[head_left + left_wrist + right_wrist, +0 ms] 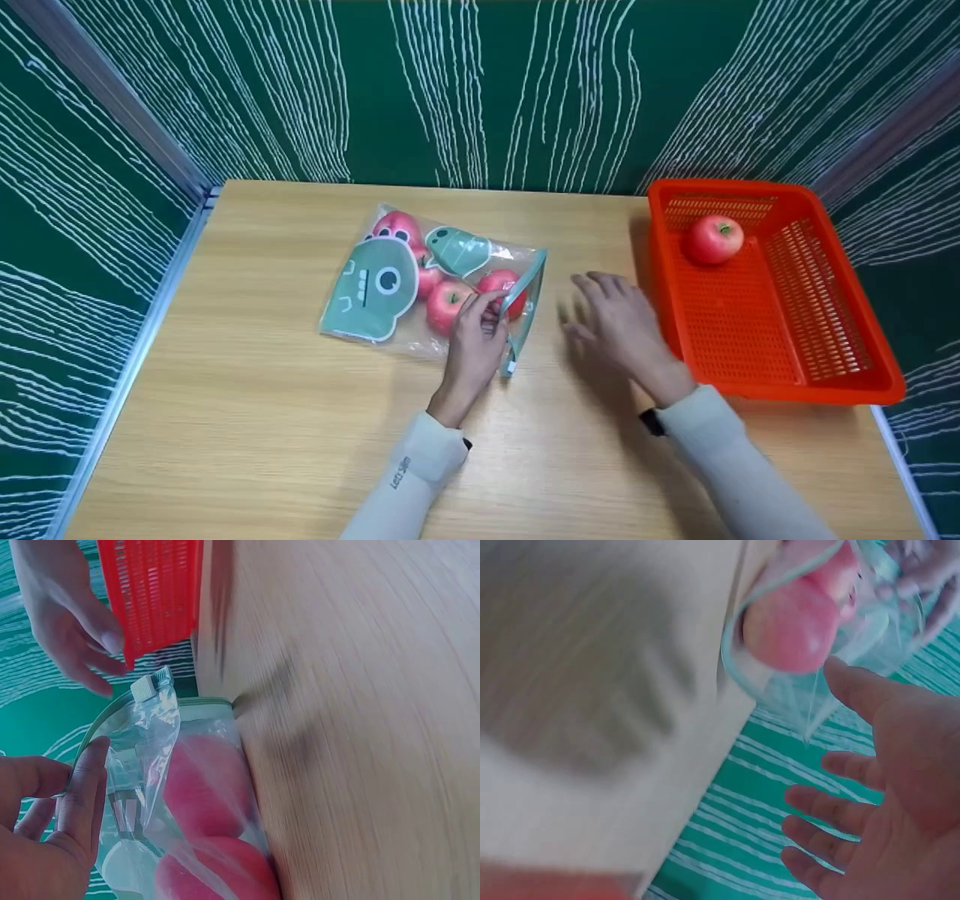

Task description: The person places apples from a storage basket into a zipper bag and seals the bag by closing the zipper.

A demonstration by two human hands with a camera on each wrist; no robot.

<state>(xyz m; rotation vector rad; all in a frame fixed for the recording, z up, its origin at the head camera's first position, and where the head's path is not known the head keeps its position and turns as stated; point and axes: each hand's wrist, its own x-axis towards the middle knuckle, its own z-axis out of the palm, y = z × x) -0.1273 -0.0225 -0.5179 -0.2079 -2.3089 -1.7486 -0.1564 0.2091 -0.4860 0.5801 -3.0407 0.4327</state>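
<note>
A clear zip bag (pixel 420 341) with green cartoon prints lies on the table, its open mouth facing right. Several red apples (pixel 448 306) are inside it. My left hand (pixel 478 337) pinches the upper green edge of the mouth between thumb and fingers, lifting it off the lower edge, as the left wrist view shows. The white zip slider (pixel 143 688) sits at one end of that edge. Between the bag and the orange basket, my right hand (pixel 619 326) hovers with fingers spread and nothing in it. One apple (pixel 715 239) rests in the basket's far left corner.
The orange plastic basket (pixel 889 375) with slotted walls stands at the table's right side. Green panels with white wavy lines (pixel 495 97) rise behind and beside the wooden table (pixel 247 420).
</note>
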